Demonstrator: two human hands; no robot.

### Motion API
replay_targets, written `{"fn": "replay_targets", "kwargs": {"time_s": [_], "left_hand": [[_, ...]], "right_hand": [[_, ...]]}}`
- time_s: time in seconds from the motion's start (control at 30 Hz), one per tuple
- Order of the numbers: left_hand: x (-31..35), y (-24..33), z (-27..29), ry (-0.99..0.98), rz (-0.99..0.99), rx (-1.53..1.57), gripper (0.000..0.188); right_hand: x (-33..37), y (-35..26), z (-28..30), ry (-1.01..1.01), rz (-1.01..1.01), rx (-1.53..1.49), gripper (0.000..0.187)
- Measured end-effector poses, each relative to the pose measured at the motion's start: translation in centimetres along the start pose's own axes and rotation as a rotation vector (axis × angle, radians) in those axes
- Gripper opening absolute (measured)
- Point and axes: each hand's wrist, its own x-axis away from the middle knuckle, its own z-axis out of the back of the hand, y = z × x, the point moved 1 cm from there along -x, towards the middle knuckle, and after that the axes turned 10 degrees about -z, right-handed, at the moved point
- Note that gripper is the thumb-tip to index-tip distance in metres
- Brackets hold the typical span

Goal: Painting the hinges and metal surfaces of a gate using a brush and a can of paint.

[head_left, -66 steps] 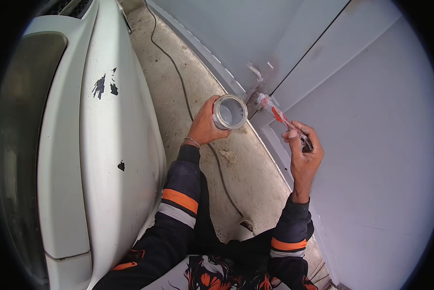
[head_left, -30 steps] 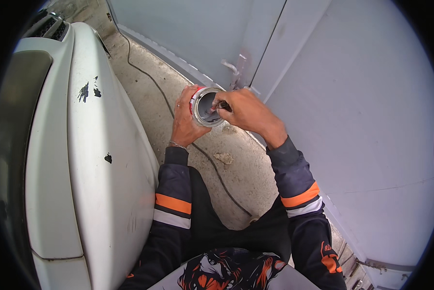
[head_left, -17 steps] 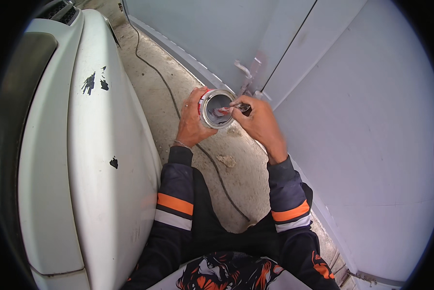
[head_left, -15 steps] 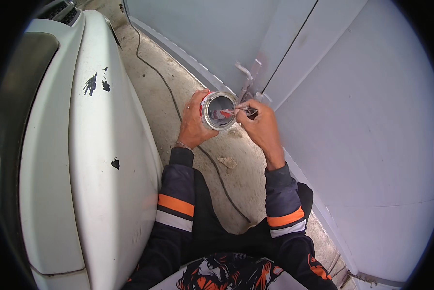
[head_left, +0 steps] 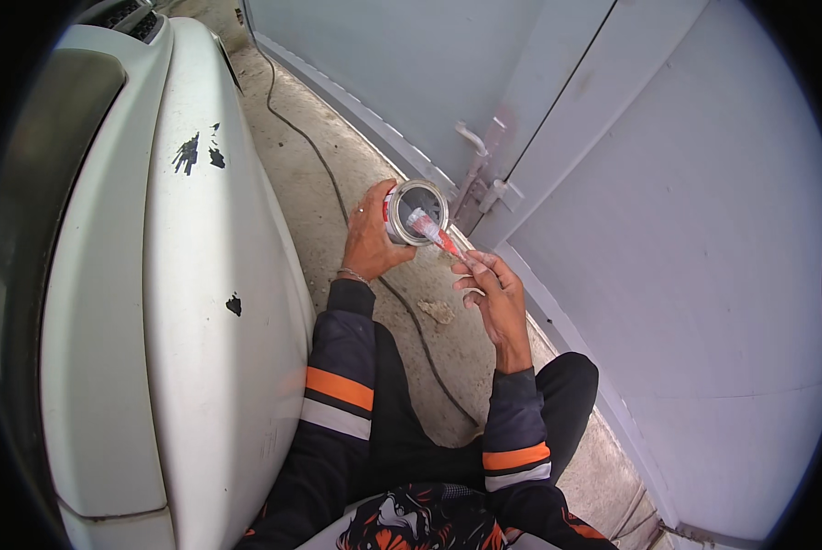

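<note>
My left hand (head_left: 367, 236) is wrapped round the side of a round metal tin (head_left: 394, 222) with a red-and-white outside. The tin is open and tilted toward me, and its inside looks grey. Between the thumb and fingers of my right hand (head_left: 497, 291) is a small red-and-white tube (head_left: 446, 240). Its wide whitish end lies over the tin's mouth, and its narrow end is at my fingertips. I cannot tell whether the tube touches the rim.
At the left stands a white car body (head_left: 219, 367) with black chipped patches. Grey metal gate panels (head_left: 686, 211) rise on the right, with a bolt latch (head_left: 492, 194) near the tin. A dark cable (head_left: 317, 156) runs over the concrete ground (head_left: 292, 183), and a small stone-like lump (head_left: 437, 312) lies there.
My right hand has drawn back toward me and down, bringing the red-and-white tube partly out of the tin. My left hand still holds the tin. The view has shifted slightly.
</note>
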Motion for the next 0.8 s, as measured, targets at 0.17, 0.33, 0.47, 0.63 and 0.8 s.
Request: {"fn": "replay_targets", "kwargs": {"time_s": [0.17, 0.33, 0.47, 0.63, 0.8], "left_hand": [[0.4, -0.5, -0.3, -0.029, 0.114, -0.036, 0.099], [0.7, -1.8, -0.2, -0.003, 0.134, -0.11, 0.1], [0.9, -2.2, -0.5, 0.038, 0.194, -0.102, 0.1], [1.2, -2.7, -0.4, 0.079, 0.214, -0.133, 0.102], [1.3, -2.7, -0.2, 0.096, 0.23, -0.165, 0.101]], "right_hand": [[0.3, 1.1, -0.1, -0.035, -0.03, -0.06, 0.04], [0.3, 2.4, -1.4, -0.023, -0.068, -0.116, 0.043], [0.5, 4.3, -2.9, -0.091, -0.079, -0.336, 0.046], [-0.4, 7.3, -3.4, -0.053, -0.086, -0.532, 0.05], [-5.6, 9.7, -2.4, 0.196, -0.1, -0.576, 0.043]]}}
